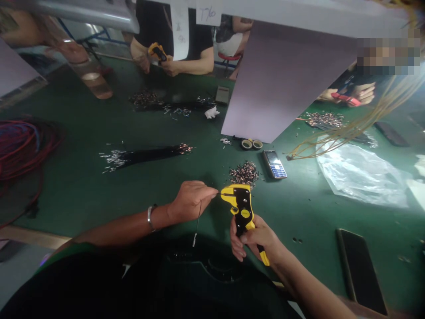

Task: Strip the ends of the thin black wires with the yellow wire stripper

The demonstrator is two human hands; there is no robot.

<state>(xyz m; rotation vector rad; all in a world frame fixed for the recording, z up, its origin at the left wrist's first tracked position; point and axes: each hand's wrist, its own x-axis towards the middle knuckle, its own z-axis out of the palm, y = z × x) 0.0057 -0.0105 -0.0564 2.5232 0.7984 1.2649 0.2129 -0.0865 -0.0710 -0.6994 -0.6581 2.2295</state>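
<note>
Wire stripper (242,208) glossy plastic; bench top (299,221) matt.

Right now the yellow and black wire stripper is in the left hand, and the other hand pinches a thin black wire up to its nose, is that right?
Not quite: the head view shows the yellow and black wire stripper in the right hand, not the left. The left hand is the one pinching the thin black wire up to its nose.

This is a wire-processing workshop: a long green-matted workbench (83,199) holds a bundle of thin black wires (146,154), a heap of copper-ended wire pieces (244,173), and a yellow-and-black plastic wire stripper (241,208).
</note>
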